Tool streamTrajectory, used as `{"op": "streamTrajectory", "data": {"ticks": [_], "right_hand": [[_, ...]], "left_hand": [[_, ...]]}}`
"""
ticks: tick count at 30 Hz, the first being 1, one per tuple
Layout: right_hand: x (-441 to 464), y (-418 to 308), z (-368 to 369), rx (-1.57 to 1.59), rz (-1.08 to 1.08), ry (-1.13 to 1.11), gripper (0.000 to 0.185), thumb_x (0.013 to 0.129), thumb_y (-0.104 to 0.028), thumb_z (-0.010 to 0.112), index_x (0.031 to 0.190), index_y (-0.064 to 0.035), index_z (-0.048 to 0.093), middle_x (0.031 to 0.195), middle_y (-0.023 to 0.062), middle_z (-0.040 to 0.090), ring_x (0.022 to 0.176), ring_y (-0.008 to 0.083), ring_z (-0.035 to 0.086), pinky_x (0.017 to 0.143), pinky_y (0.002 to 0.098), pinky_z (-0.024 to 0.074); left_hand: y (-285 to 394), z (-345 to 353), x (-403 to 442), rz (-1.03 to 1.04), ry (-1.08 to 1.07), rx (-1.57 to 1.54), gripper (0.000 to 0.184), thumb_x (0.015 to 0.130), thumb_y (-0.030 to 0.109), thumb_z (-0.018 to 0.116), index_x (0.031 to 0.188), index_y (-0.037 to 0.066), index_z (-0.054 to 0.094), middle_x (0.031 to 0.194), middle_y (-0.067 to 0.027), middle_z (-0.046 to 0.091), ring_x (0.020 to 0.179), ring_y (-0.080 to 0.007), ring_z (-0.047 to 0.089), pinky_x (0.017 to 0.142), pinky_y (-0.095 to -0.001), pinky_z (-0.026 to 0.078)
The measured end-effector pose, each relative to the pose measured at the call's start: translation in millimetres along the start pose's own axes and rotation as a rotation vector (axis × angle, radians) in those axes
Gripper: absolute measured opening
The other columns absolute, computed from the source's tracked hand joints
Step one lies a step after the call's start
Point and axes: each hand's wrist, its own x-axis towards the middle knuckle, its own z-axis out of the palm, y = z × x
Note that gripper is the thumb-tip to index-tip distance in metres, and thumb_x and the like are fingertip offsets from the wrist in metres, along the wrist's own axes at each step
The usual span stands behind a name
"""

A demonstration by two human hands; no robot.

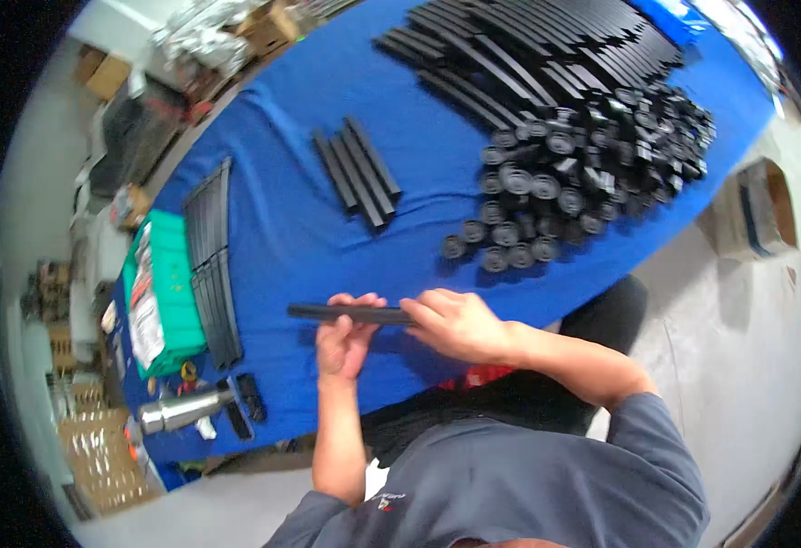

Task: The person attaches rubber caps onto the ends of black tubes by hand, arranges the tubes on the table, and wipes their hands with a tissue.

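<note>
A long black bar (368,315) lies level across both hands, above the front part of the blue cloth. My left hand (345,340) is under its middle, palm up, with fingers and thumb closed around it. At the bar's right end, my right hand (460,324) grips it; the fingers cover that end, so I cannot see whether a fitting sits there. Beyond the hands, a small group of black bars (356,178) rests on the cloth. Right of that group is a pile of round black end pieces (560,183).
Many black bars (528,46) are stacked at the back of the blue table (272,219). Along the left side are flat black strips (208,247), a green bin (176,301), a steel flask (181,411) and a dark phone-like object (238,418). A cardboard box (755,210) stands right of the table.
</note>
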Motion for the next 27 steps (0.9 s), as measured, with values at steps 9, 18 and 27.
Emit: {"op": "streamTrajectory", "data": {"ticks": [9, 18, 27], "right_hand": [[6, -3, -10, 0.247, 0.205, -0.036, 0.037, 0.086, -0.017, 0.076, 0.117, -0.0014, 0.065, 0.088, 0.0168, 0.064, 0.078, 0.0352, 0.067, 0.066, 0.0446, 0.0534], [15, -8, -21, 0.698, 0.725, -0.353, 0.034, 0.094, -0.024, 0.071, 0.116, 0.0016, 0.07, 0.072, 0.0052, 0.066, 0.063, 0.0117, 0.063, 0.059, 0.0304, 0.0511], [12, -2, -23, 0.562, 0.617, -0.211, 0.033, 0.093, -0.019, 0.071, 0.115, 0.0043, 0.069, 0.076, 0.008, 0.065, 0.07, 0.0123, 0.059, 0.064, 0.0323, 0.0477]], "left_hand": [[0, 3, 3, 0.002, -0.02, -0.034, 0.037, 0.092, 0.01, 0.075, 0.124, 0.006, 0.058, 0.129, -0.0249, 0.065, 0.13, -0.0443, 0.057, 0.112, -0.0559, 0.047], [0, 2, 1, -0.026, -0.094, -0.064, 0.036, 0.092, 0.005, 0.073, 0.124, 0.006, 0.057, 0.131, -0.0267, 0.064, 0.131, -0.0457, 0.056, 0.108, -0.0527, 0.052], [38, 62, -32, 0.137, 0.184, 1.558, 0.031, 0.089, 0.016, 0.078, 0.118, 0.006, 0.069, 0.104, -0.0097, 0.073, 0.094, -0.0256, 0.073, 0.082, -0.0408, 0.061]]}}
